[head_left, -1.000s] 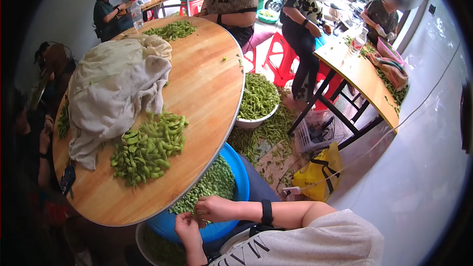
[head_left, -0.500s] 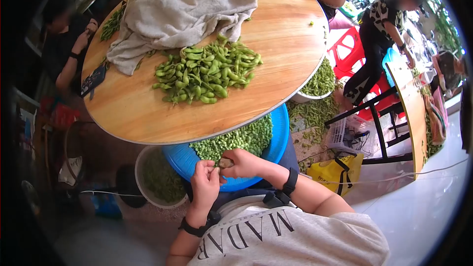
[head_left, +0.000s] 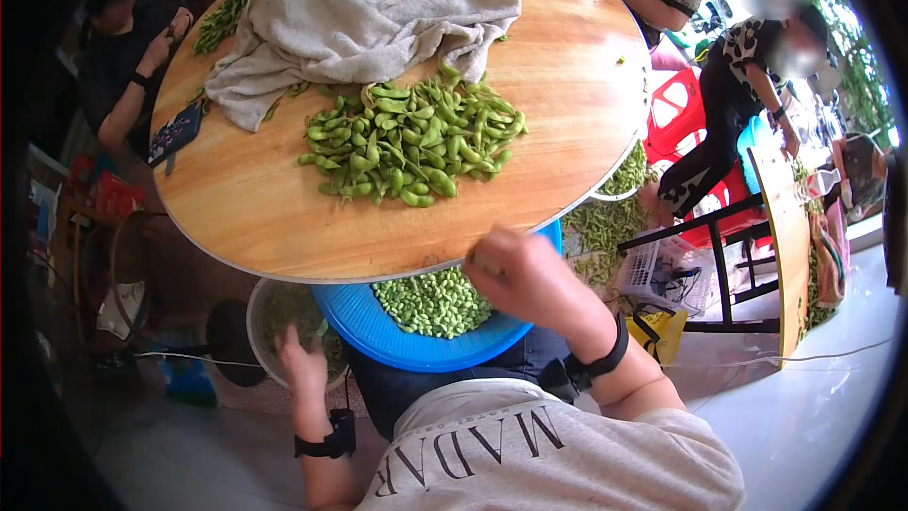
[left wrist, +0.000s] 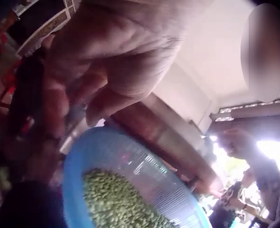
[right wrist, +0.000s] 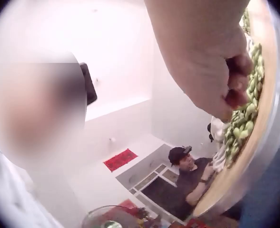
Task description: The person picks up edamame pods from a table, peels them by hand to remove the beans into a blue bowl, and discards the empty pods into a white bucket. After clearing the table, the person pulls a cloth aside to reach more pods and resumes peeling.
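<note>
My left hand (head_left: 303, 364) hangs over a pale bucket (head_left: 255, 322) of green pods or shells, its fingers loose and apart; a light green piece shows beside them, blurred. My right hand (head_left: 530, 284) is raised at the near edge of the round table, its fingers curled in. A greyish patch shows at those fingers, too blurred to name; nothing held is visible in the right wrist view. Ahead of that hand lies a heap of edamame pods (head_left: 407, 147). A blue basket (head_left: 364, 345) on my lap holds shelled green beans (head_left: 435, 303).
The wooden round table (head_left: 255, 218) overhangs the basket's far side. A beige cloth (head_left: 350, 28) covers its far part, and a dark phone-like item (head_left: 174, 132) lies at its left edge. More pods (head_left: 605, 227) cover the floor at right, near a white crate (head_left: 662, 270). Several people surround the tables.
My hands, together over the blue basket earlier, have parted: the left moved left over the bucket, the right up toward the table edge. The head view has swung down and right.
</note>
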Available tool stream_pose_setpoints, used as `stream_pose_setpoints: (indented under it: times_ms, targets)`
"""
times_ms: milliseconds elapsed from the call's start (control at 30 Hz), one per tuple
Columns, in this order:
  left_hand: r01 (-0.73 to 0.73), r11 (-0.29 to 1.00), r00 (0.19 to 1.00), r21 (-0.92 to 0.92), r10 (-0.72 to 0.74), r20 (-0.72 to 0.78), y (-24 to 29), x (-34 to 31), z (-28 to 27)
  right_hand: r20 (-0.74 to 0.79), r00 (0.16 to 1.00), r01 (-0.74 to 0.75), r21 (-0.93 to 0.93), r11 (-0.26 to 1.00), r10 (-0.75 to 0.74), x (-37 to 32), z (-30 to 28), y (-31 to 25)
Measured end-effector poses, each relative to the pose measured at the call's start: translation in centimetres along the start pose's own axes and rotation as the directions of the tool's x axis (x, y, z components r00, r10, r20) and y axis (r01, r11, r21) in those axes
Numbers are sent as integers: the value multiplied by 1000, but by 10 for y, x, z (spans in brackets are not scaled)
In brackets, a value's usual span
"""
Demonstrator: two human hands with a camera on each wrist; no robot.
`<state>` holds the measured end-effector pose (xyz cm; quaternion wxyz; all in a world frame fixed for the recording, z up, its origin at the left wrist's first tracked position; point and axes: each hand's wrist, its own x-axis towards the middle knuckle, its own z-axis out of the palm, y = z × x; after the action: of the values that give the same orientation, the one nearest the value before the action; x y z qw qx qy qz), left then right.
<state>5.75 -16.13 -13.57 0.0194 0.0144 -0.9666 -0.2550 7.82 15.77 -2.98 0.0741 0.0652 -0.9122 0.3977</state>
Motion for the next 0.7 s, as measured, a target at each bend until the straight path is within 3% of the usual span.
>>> stream_pose_setpoints:
  times_ms: [33, 67, 133, 167, 200, 333, 467, 567, 600, 700]
  targets:
    - [26, 999, 1000, -24, -26, -6, -1, 4, -4, -124, 992, -27, -41, 999, 22, 14, -5, -5]
    - [-74, 996, 996, 51, 76, -35, -6, 8, -2, -146, 988, -70, -135, 988, 50, 30, -3, 0]
    - [161, 915, 978, -370, -97, 186, 37, 12, -19, -196, 976, -153, -318, 936, 93, 54, 6, 16]
    - [295, 790, 940, -537, -138, 312, 54, 14, -24, -231, 970, -140, -282, 949, 74, 56, 9, 20]
    - [139, 758, 967, -637, 35, 253, 54, 14, -18, -267, 962, -125, -246, 961, 57, 58, 11, 25]
    - [69, 611, 939, -788, 226, 258, 109, 24, -39, -303, 952, -51, -16, 999, 44, 62, -8, 30]
    - [-261, 561, 896, -785, 445, 20, 170, 46, -37, -203, 979, 38, 64, 997, -24, 54, -29, 19]
    - [-264, 587, 783, -765, 594, 186, 188, 60, -27, -49, 989, 142, 156, 978, -136, 38, -38, 1]
    - [-63, 586, 736, -808, 574, 359, 187, 61, -21, -9, 993, 116, 161, 980, -116, 31, -38, -3]
    - [193, 637, 616, -747, 513, 597, 189, 52, -17, -5, 980, 195, 169, 966, -197, 19, -38, 0]
